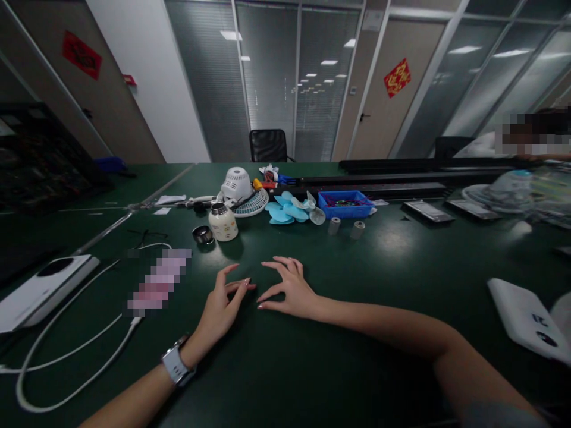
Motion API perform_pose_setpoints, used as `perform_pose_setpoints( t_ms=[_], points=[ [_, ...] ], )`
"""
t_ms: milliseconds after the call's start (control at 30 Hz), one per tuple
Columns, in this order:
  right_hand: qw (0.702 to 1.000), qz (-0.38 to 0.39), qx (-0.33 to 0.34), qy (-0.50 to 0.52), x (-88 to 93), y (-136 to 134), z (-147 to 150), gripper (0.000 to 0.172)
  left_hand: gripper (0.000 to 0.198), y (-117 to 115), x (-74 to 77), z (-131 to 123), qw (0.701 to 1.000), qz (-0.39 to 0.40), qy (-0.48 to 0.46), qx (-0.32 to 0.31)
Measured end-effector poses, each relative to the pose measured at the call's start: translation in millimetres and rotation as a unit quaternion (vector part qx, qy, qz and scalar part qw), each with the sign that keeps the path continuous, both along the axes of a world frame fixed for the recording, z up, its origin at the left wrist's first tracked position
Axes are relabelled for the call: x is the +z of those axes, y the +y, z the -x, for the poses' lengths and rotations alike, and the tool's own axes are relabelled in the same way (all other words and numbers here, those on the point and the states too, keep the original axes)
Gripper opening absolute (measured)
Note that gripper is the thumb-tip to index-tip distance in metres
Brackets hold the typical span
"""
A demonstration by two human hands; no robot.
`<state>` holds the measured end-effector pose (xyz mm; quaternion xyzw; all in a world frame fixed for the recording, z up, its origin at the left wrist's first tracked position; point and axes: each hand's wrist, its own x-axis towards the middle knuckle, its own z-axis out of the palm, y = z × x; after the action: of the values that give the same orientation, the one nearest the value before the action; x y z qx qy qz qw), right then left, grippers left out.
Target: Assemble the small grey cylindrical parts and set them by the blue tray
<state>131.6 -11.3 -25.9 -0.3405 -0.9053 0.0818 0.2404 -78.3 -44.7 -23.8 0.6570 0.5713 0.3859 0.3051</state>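
Note:
My left hand (225, 303), with a pale-strapped watch (177, 362) on its wrist, is just above the green table (267, 368). Its fingers are bent and apart, with nothing visible in them. Facing it is my right hand (292, 291), fingers curved and spread, also without anything in its grasp. A small gap separates the fingertips of both hands. Beyond them stand a cream patterned bottle (223, 224) without its cap and a dark round cap (203, 235). To the left lies a phone (160, 279) with a blurred screen, joined to a white cable (75, 348).
Farther back are a white fan part (236, 185), blue fan blades (285, 209), a blue tray (345, 205) of small parts and two small cylinders (333, 226). White devices lie left (49, 288) and right (526, 318). A person (484, 144) is at the far right.

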Motion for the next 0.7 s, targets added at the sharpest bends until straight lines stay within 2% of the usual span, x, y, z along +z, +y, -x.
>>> perform_pose_setpoints(
  t_ms=[100,167,267,333,400,467,700],
  points=[
    [0.998,-0.036,-0.044,0.022,11.3,15,-18,0.016,0.051,1,-2.0,1,1.0,0.002,-0.005,-0.001],
    [0.986,-0.076,-0.139,0.058,22.6,38,-48,0.017,0.048,1,-2.5,1,1.0,0.004,-0.004,-0.001],
    [0.927,-0.148,-0.326,0.115,35.9,84,-106,0.027,0.04,1,-1.4,1,1.0,-0.007,0.01,-0.003],
    [0.9,-0.163,-0.391,0.106,38.7,111,-141,0.032,0.033,1,-0.4,1,1.0,-0.015,0.024,-0.005],
    [0.891,-0.159,-0.419,0.074,36.7,128,-164,0.036,0.028,0,0.0,1,0.999,-0.013,0.03,-0.007],
    [0.893,-0.146,-0.423,0.044,31.9,135,-173,0.038,0.026,0,-0.5,0,1.0,-0.009,0.028,-0.005],
    [0.896,-0.135,-0.419,0.054,23.7,137,-172,0.034,0.025,1,-1.9,0,0.999,-0.01,0.044,0.006]
  ],
)
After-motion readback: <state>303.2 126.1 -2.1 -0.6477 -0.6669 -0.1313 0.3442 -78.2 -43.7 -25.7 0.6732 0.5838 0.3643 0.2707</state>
